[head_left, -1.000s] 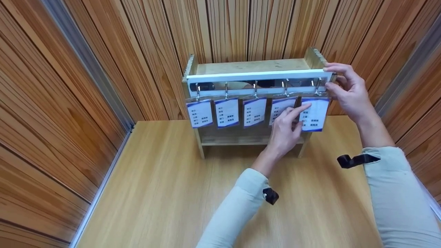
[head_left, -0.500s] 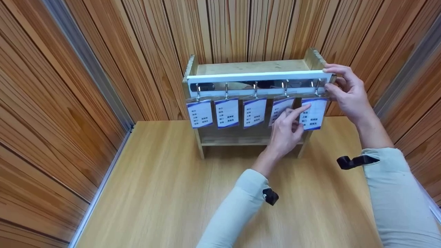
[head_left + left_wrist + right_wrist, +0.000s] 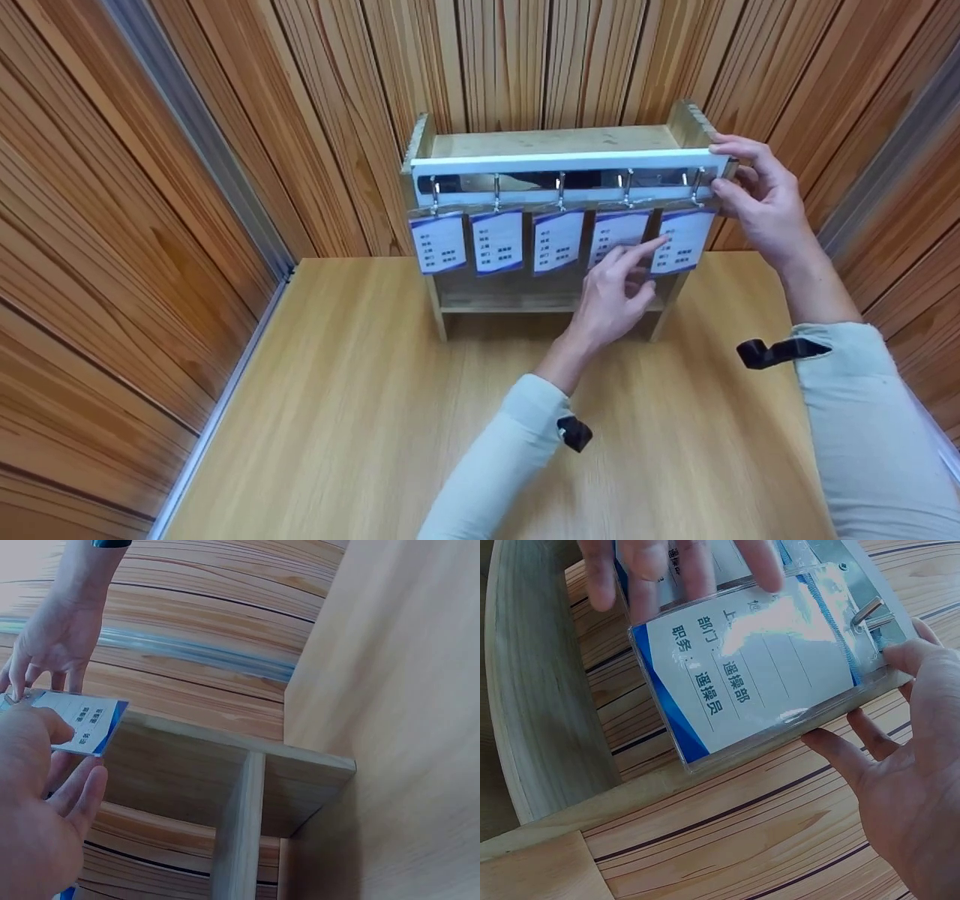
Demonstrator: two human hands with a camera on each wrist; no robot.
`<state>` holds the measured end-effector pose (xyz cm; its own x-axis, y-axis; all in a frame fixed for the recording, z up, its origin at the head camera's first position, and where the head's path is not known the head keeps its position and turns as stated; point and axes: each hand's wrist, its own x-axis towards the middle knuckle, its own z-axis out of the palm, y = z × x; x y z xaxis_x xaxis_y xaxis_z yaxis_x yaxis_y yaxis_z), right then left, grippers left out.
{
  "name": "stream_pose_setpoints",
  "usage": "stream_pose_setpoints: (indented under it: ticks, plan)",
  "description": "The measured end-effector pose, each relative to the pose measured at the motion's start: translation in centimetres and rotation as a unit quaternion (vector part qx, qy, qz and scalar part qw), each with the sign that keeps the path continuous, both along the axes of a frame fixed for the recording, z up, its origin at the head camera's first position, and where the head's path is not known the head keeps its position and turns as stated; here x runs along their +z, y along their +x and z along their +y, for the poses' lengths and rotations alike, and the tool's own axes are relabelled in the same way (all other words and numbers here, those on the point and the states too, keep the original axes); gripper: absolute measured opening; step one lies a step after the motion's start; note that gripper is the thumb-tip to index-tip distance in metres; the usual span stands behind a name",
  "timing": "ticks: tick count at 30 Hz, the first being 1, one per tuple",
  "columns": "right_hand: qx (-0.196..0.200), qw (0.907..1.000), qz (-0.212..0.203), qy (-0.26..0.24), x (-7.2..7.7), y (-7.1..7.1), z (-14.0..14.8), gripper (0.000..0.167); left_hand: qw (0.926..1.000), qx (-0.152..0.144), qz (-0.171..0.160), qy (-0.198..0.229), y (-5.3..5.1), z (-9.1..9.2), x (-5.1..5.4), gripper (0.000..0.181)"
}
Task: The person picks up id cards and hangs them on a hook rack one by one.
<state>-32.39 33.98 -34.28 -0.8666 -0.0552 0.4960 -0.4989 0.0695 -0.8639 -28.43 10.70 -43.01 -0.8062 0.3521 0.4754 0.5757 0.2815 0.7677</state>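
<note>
On the front of a small wooden rack (image 3: 555, 142) runs a white hook rail (image 3: 525, 196) with a shiny strip and several metal hooks. From these hang several clear-sleeved name badges, blue and white, in a row. My left hand (image 3: 613, 294) stretches its index finger to the left part of the rightmost badge (image 3: 686, 236), and its other fingers lie before the neighbouring badge (image 3: 611, 229). My right hand (image 3: 769, 195) grips the rail's right end, thumb in front and fingers at the top and behind. In the right wrist view, the rightmost badge (image 3: 742, 675) hangs from its hook (image 3: 868, 611).
The rack stands on a wooden table (image 3: 360, 420) against a plank-patterned back wall (image 3: 502, 60). Another such wall (image 3: 135, 225) rises at the left, with a metal strip along its foot. A lower shelf board (image 3: 517, 303) spans the rack beneath the badges.
My left index finger has slid slightly down and left on the rightmost badge. That badge's lower edge has swung left and now hangs tilted. My right hand keeps its grip on the rail's end.
</note>
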Motion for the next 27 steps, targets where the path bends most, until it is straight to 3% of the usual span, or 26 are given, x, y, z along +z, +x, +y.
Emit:
stream_pose_setpoints:
  ticks: [5,15,27]
  plan:
    - [0.002,0.9999,-0.005,-0.014,-0.2,0.2,0.1,0.041,0.9999,-0.013,0.001,0.0,0.6,-1.1,-0.5,0.058]
    - [-0.005,0.9999,-0.004,-0.015,-0.4,0.4,0.1,0.044,0.9984,-0.037,0.041,-0.017,1.5,-3.8,-1.5,0.057]
    - [-0.019,0.9977,0.012,-0.064,-1.5,1.7,-0.2,0.065,0.9987,-0.031,0.01,-0.038,2.0,-6.7,-2.6,0.056]
